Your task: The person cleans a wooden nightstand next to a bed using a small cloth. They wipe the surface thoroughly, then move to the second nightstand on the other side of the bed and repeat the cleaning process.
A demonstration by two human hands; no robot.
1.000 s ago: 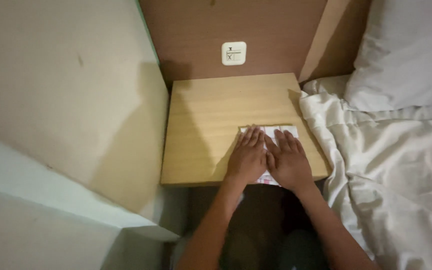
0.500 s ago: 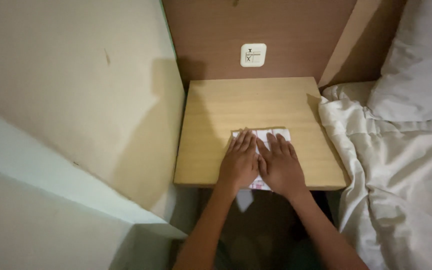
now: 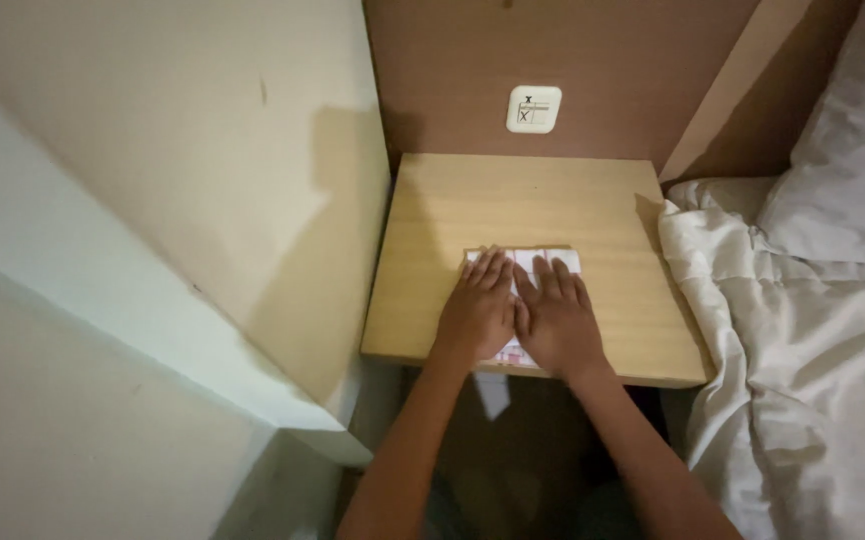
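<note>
Both of my hands lie flat, side by side, on a white sheet of paper point(image 3: 531, 259) that rests on a small light wooden bedside table point(image 3: 513, 205). My left hand point(image 3: 479, 310) covers the paper's left part and my right hand point(image 3: 557, 318) covers its right part, fingers stretched out and pointing away from me. Only the paper's far edge and a small strip at the near table edge show. Nothing is gripped in either hand.
A white wall plate point(image 3: 534, 108) sits on the brown panel behind the table. A cream wall point(image 3: 153, 200) rises at the left. A bed with a rumpled white blanket point(image 3: 803, 380) and a pillow point(image 3: 848, 170) adjoins the table's right side.
The view has shifted so the table and hands now sit further right and lower. My hands stay flat on the paper in the same pose.
</note>
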